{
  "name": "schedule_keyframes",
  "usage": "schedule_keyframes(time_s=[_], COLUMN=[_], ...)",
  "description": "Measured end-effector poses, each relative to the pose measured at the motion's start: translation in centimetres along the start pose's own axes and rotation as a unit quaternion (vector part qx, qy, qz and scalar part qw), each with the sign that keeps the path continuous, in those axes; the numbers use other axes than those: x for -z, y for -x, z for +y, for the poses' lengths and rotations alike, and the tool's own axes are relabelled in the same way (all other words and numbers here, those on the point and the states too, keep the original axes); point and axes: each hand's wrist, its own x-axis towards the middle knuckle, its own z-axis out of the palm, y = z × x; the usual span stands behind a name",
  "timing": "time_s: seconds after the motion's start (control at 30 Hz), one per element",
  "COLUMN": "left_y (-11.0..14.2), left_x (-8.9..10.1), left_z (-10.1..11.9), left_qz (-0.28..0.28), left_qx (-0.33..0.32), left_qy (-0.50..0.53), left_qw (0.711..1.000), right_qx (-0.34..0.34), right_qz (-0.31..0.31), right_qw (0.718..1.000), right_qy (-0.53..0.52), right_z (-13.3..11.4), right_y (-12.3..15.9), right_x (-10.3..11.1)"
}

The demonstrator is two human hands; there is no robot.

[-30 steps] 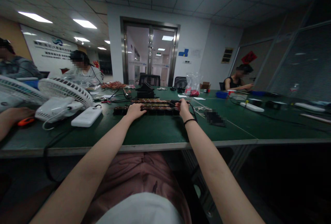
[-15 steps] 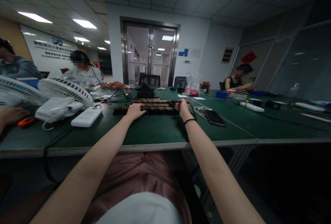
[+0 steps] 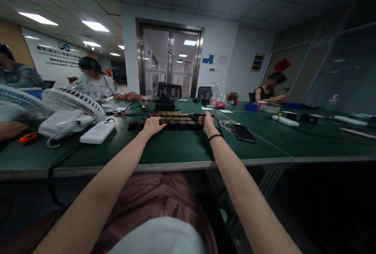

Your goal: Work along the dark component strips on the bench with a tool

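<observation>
A long black rack [image 3: 182, 127] with copper-coloured rods or wires running along it lies across the green table in front of me. My left hand [image 3: 151, 126] rests on its left part, thumb stretched to the right and apart from the fingers; the fingertips are partly hidden. Toward the rack's right end, my right hand [image 3: 208, 121] is closed round a black corded pen-like tool [image 3: 197, 116], which points left over the rods. Its cable drops to the right of my wrist. The tool's exact kind is too small to tell.
Left stand white fans [image 3: 73, 105] and a white power bank [image 3: 98, 132]. A black phone [image 3: 243, 133] and a coiled white cable [image 3: 227, 125] lie right. Behind the rack is a black holder [image 3: 165, 103]. Co-workers sit around; one person's hand [image 3: 11, 129] is near an orange tool [image 3: 28, 138].
My hands and the rack stay almost where they were. The view has shifted slightly. At the far left, the co-worker's hand has drawn back a little from the orange tool.
</observation>
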Motion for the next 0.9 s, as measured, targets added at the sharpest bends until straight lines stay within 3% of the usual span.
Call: schedule_keyframes(time_s=[0.9], left_y=[0.26], left_x=[0.48], left_z=[0.11], left_qz=[-0.015], left_qx=[0.000], left_qy=[-0.004], left_qw=[1.000], right_qx=[-0.001], right_qz=[0.001], right_qw=[1.000], right_qy=[0.007], right_z=[-0.27], right_y=[0.50], right_x=[-0.03])
